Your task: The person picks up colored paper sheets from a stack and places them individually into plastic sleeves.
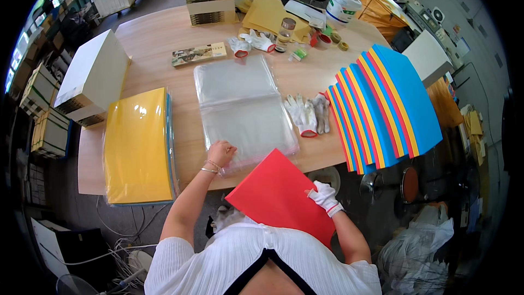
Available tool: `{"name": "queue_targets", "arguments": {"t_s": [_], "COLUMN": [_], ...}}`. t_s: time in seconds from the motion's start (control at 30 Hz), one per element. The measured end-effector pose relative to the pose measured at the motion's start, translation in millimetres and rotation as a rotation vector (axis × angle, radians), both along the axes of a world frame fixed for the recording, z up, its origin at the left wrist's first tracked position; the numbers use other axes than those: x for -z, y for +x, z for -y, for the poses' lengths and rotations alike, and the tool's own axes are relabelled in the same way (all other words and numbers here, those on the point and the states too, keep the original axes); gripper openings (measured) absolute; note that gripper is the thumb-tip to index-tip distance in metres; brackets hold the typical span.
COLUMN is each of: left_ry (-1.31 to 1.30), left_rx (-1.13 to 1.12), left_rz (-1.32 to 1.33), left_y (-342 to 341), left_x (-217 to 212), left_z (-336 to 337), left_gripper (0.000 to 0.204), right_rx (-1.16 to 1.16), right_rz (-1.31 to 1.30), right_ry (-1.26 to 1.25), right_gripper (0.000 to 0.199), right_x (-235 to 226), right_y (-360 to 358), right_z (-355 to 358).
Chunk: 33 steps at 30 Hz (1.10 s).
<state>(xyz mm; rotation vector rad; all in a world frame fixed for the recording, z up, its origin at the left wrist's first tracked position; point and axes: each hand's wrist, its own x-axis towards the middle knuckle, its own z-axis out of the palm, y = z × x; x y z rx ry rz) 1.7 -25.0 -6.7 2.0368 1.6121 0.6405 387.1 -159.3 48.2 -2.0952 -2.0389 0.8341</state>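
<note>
The red sheet (284,194) is at the near edge of the worktop (147,35), clamped in the gloved right hand (324,196). The left hand (221,154) is by the clear sleeves (240,104); its grip I cannot tell. Held one-sided, the sheet could sag and crease.

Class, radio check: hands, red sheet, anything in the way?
Left hand at clear plastic sleeves. Gloved right hand gripping red sheet. Loose gloves beside sleeves, clear of sheet.

Rm.'s lt. side's being lit by windows (16,61); rt. side's being bounded by gry. wall (483,54); dk. floor (117,221)'s being part-hidden by wood counter (147,33).
</note>
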Motion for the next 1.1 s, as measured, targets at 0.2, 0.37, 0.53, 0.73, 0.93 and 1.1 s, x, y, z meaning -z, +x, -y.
{"name": "queue_targets", "arguments": {"t_s": [0.2, 0.37, 0.53, 0.73, 0.93, 1.1], "left_ry": [0.203, 0.44, 0.148, -0.322, -0.362, -0.192], "left_rx": [-0.042, -0.152, -0.588, -0.472, -0.451, -0.367], "left_rz": [-0.124, -0.307, -0.03, 0.582, 0.879, 0.098], "left_y": [6.8, -20.6, -19.2, -7.9, 0.6, 12.8], "left_x": [-40.1, 2.6, -30.2, -31.6, -15.3, -3.6], "left_z": [-1.1, 25.3, 33.2, 29.5, 37.9, 59.1], "left_gripper": [0.017, 0.021, 0.037, 0.042, 0.032, 0.031], "right_rx": [-0.141, -0.057, -0.011, 0.059, 0.1, 0.117], "right_rz": [0.082, -0.136, -0.083, -0.075, -0.19, -0.146], "right_ry": [-0.134, -0.159, -0.062, 0.046, 0.088, 0.106], "right_gripper": [0.045, 0.047, 0.042, 0.04, 0.033, 0.032], "right_x": [6.4, -0.4, -14.3, -8.0, -6.2, 7.4], "right_y": [-16.9, -3.9, -3.0, -1.4, 1.2, 9.5], "right_z": [-62.1, -99.2, -121.8, -135.2, -138.7, -141.6]}}
